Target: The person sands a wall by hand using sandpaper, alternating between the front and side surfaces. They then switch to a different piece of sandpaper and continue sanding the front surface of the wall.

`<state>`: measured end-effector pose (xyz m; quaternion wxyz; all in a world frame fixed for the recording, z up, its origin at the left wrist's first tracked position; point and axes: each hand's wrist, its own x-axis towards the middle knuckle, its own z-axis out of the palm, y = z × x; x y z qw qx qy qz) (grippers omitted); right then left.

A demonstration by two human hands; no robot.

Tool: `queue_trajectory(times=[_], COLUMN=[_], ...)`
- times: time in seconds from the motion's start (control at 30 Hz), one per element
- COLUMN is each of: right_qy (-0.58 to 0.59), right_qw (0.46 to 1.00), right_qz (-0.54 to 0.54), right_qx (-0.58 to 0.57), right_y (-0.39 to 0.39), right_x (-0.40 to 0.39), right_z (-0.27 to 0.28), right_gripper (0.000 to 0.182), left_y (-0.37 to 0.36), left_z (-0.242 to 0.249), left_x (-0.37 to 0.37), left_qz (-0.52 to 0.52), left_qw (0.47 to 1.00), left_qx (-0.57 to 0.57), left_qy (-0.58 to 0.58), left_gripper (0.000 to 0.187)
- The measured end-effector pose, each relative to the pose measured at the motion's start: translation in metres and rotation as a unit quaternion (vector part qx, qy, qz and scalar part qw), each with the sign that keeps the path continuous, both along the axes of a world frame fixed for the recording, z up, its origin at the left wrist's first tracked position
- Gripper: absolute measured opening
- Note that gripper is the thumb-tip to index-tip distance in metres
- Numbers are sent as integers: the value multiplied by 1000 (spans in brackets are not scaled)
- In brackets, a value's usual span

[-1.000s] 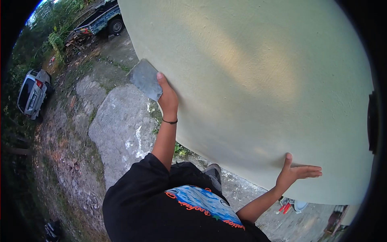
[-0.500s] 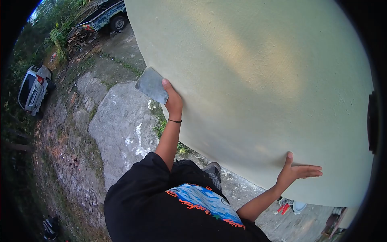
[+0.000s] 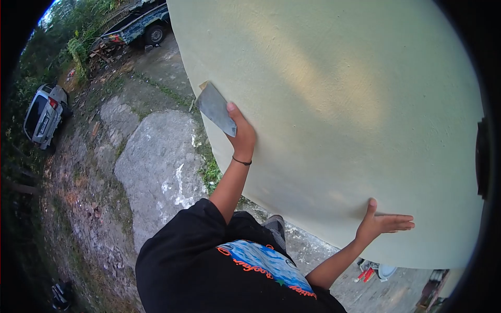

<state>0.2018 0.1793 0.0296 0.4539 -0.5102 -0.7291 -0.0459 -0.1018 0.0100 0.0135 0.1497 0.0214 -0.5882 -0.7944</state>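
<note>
While the right hand (image 3: 380,225) rests flat, fingers spread, on the wall (image 3: 334,104), the left hand (image 3: 241,136) grips a metal scraper (image 3: 215,107) slanting up-left from its fingers.

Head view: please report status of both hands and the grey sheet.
Left hand gripping grey sheet, pressed to pale wall. Right hand open, flat on wall. Nothing in the way.

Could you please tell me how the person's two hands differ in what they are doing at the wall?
The left hand grips a flat grey trowel against the wall, whereas the right hand holds nothing. The left hand is closed round the tool; the right hand is open, fingers spread flat. The left hand is raised higher up the wall, and the right hand sits lower. Both touch the same pale green wall.
</note>
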Motion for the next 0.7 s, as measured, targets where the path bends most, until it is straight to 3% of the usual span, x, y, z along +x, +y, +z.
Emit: queue_trajectory(times=[0.07, 0.1, 0.17, 0.27, 0.33, 0.37, 0.43, 0.53, 0.6, 0.7], right_qy=[2, 2, 2, -16, -12, -14, 4, -6, -7, -10], right_qw=[1000, 1000, 1000, 1000, 1000, 1000, 1000, 1000, 1000, 1000], right_qz=[1, -1, -3, -9, -8, -8, 5, -4, -3, -4], right_qx=[5, 0, -3, 6, 7, 4, 1, 5, 6, 14], right_y=[2, 3, 4, 5, 3, 1, -1, 1, 1, 4], right_x=[-1, 0, 3, 3, 1, 0, -2, -1, -1, 0], right_z=[1, 0, -2, -3, -2, -1, 1, -1, -2, -2], right_gripper=[128, 130, 132, 132, 128, 128, 128, 128, 128, 128], left_y=[17, 15, 11, 3, -13, -12, -2, 19, 17, 6], left_z=[-24, -38, -55, -52, -39, -32, -21, -44, -50, -58], left_x=[28, 39, 55, 3, -40, -43, -42, 20, 54, 25], left_qz=[41, 41, -51, 15, -57, -57, 42, 38, -1, 29], left_qw=[968, 968, 944, 973, 995, 995, 997, 998, 945, 952], left_qx=[-99, -97, -185, -94, 79, 76, 58, -21, -195, -179], left_qy=[227, 227, 266, 208, -37, -39, -2, 53, 262, 247], left_gripper=[59, 59, 57, 59, 61, 61, 78, 66, 69, 68])
